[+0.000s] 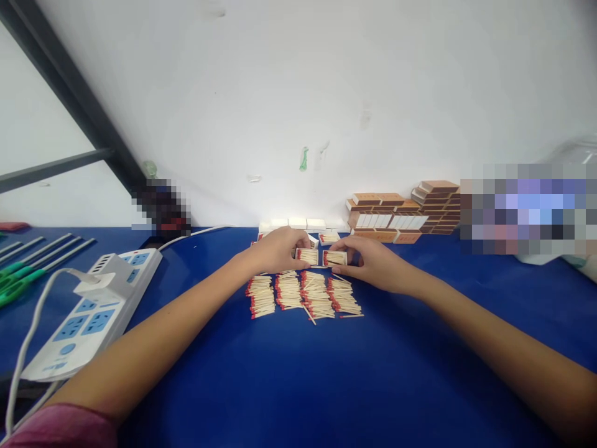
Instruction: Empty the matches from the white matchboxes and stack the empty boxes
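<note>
Both of my hands are at the middle of the blue table. My left hand (278, 250) is closed on a small white matchbox tray (307, 257) filled with red-tipped matches. My right hand (368, 261) grips a second filled matchbox tray (334, 258) by its right side, thumb in front. The two trays stand side by side with a narrow gap. In front of them lie several loose piles of matches (289, 290), red heads to the left. Behind my hands another filled tray (329, 238) shows, and more white trays (298, 223) line the wall, partly hidden by my left hand.
Brown matchboxes (385, 235) are stacked against the wall at the right, with white trays among them. A white power strip (100, 317) with a plugged-in cable lies at the left, beside green-handled tools (28, 274). A dark metal frame (79, 93) slants at the upper left.
</note>
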Available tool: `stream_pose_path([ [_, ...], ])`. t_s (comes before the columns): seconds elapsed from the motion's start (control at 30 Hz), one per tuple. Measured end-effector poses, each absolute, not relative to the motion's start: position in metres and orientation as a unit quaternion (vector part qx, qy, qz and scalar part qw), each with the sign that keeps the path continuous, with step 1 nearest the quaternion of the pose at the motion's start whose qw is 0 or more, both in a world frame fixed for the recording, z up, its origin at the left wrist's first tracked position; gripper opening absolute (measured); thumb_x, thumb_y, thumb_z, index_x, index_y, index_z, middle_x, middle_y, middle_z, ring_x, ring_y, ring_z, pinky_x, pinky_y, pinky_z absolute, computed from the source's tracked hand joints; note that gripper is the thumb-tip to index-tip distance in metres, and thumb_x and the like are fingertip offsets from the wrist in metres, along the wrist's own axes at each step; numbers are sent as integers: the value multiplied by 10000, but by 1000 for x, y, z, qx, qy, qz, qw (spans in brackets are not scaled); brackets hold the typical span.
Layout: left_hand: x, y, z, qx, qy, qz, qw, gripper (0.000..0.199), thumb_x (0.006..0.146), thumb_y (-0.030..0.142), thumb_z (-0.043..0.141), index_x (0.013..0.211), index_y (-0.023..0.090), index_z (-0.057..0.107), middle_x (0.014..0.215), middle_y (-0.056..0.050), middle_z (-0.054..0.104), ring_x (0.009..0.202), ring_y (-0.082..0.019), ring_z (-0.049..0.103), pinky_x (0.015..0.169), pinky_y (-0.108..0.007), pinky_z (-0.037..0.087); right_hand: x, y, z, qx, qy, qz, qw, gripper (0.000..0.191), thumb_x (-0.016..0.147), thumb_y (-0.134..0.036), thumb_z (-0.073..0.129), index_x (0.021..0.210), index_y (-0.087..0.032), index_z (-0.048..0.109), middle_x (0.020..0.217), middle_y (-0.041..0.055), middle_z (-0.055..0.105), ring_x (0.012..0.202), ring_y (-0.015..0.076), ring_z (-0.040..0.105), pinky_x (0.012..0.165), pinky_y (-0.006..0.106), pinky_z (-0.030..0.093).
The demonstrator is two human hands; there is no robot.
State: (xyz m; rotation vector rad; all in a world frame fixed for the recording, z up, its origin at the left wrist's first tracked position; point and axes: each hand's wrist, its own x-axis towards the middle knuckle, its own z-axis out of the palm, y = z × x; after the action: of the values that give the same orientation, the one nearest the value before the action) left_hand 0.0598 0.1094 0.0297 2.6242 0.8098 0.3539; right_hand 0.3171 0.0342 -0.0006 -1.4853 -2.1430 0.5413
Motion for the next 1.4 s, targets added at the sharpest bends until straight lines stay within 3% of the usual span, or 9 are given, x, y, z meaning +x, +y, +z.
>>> stream_pose_path([
  [0.13, 63, 104, 30, 930, 293, 134, 178, 414, 827, 293, 753, 1207, 140, 692, 1119, -123, 743, 925, -232, 670, 799, -336, 464, 315, 31, 7, -536, -778, 213, 248, 357, 841, -445, 754, 1101, -204, 714, 933, 63, 700, 775, 210, 611, 691, 330, 443],
  [0.33, 63, 93, 48, 937, 251, 96, 225, 248, 910, 410, 718, 973, 179, 783, 874, -54, 762, 800, -191, 665, 714, -313, 454, 312, 19, 29, -518, -781, 254, 240, 339, 834, -524, 791, 989, -226, 747, 957, 52, 722, 821, 198, 607, 693, 316, 456],
  [0.43, 62, 91, 54, 929, 232, 80, 277, 273, 931, 421, 704, 1009, 178, 800, 893, -64, 781, 805, -181, 689, 705, -300, 477, 313, 17, 34, -512, -781, 266, 239, 373, 865, -582, 752, 969, -225, 766, 912, 48, 721, 804, 188, 601, 691, 318, 453],
  [0.63, 59, 94, 54, 936, 196, 83, 279, 155, 893, 298, 730, 976, 205, 822, 945, -68, 796, 844, -183, 688, 726, -299, 494, 317, 18, 31, -499, -788, 292, 213, 370, 838, -591, 756, 852, -222, 759, 879, 47, 703, 790, 186, 593, 695, 326, 442],
  [0.83, 57, 97, 49, 938, 235, 50, 248, 267, 825, 305, 779, 1072, 205, 789, 1012, -64, 782, 889, -191, 688, 746, -296, 503, 315, 15, 30, -520, -786, 279, 184, 414, 806, -567, 794, 1025, -221, 734, 986, 60, 724, 827, 204, 617, 705, 331, 458],
  [1.03, 56, 95, 51, 936, 244, 42, 251, 281, 839, 343, 774, 1077, 194, 785, 1002, -68, 775, 909, -196, 691, 755, -300, 511, 314, 16, 30, -514, -781, 304, 184, 431, 833, -607, 759, 1016, -220, 716, 1006, 72, 736, 844, 215, 627, 714, 341, 468],
  [1.4, 53, 104, 55, 904, 252, 98, 332, 336, 895, 428, 733, 1097, 167, 798, 956, -92, 785, 824, -175, 690, 732, -291, 523, 319, 23, 24, -501, -747, 350, 263, 434, 851, -606, 753, 991, -196, 716, 914, 54, 701, 851, 202, 623, 754, 345, 483],
])
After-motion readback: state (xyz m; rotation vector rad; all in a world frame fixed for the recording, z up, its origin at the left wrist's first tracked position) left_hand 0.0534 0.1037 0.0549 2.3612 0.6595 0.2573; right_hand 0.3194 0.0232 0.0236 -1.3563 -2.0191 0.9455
